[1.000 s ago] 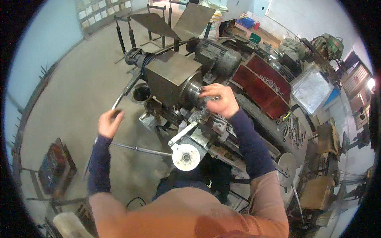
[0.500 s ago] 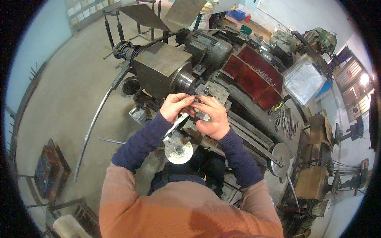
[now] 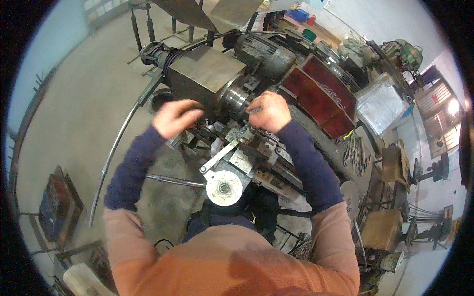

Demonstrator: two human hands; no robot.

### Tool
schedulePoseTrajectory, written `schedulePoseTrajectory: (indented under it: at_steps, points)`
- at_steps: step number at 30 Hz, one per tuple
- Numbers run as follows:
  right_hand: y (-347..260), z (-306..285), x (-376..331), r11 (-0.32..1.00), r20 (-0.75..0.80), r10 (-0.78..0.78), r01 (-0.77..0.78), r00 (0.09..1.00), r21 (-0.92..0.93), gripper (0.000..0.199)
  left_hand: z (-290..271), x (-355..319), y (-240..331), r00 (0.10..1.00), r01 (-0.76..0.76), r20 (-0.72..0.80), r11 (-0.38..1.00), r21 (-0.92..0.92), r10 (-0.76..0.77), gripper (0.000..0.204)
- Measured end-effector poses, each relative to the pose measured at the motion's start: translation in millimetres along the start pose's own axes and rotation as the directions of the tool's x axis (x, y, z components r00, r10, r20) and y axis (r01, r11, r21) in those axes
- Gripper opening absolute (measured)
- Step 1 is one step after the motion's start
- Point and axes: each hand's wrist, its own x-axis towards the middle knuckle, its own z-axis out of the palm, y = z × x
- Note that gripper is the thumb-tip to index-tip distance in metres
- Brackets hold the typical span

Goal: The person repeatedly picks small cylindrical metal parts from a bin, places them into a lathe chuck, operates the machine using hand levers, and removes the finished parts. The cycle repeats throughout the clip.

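Observation:
My right hand (image 3: pixel 270 112) is at the open end of a lathe's shiny round spindle nose (image 3: pixel 235 100). Its fingers are curled together against the metal, and whatever they hold is hidden or too small to name. Left of the spindle, my left hand (image 3: pixel 177 118) hovers beside the grey headstock (image 3: pixel 205 69), thumb and fingers apart, with nothing visible in it; it is slightly blurred. Below and between the hands sit the metal cross slide (image 3: pixel 242 164), a pale lever arm (image 3: pixel 218 157) and a white round handwheel (image 3: pixel 223 188).
An electric motor (image 3: pixel 264 53) stands behind the headstock. Right of it lies a dark red tray (image 3: pixel 321 93); spanners (image 3: pixel 356 154) are spread beyond. A long metal rod (image 3: pixel 118 148) slants down on the left. A silvery sheet-metal box (image 3: pixel 380 104) stands at right.
The hands were together over the slide and have parted. My left hand moved left and up; my right hand moved up to the spindle nose. The view has shifted slightly.

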Motion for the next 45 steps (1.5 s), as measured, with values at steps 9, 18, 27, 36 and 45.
schedulePoseTrajectory:
  at_steps: [9,18,27,36,45]
  points:
    - [58,56,18,0.912,0.265,0.374,-0.404,0.889,0.069,0.026,-132,-141,-92,0.861,0.504,-0.393,0.437,0.745,-0.324,0.034]
    - [39,55,24,0.969,0.212,0.235,-0.247,0.949,0.032,0.027,-97,-174,-127,0.739,0.653,-0.473,0.337,0.678,-0.480,0.035]
    - [36,55,23,0.978,0.144,0.185,-0.196,0.972,0.066,0.024,-227,-129,-220,0.589,0.650,-0.576,-0.092,0.755,-0.567,0.027]
    - [29,39,19,0.958,0.163,0.234,-0.256,0.959,0.129,0.024,-240,-101,-281,0.692,0.721,-0.601,0.344,0.602,-0.399,0.029]
    - [45,-56,-152,0.910,-0.177,0.415,-0.407,0.893,0.081,0.037,38,-53,-351,0.797,0.510,-0.109,0.565,0.649,-0.595,0.045]
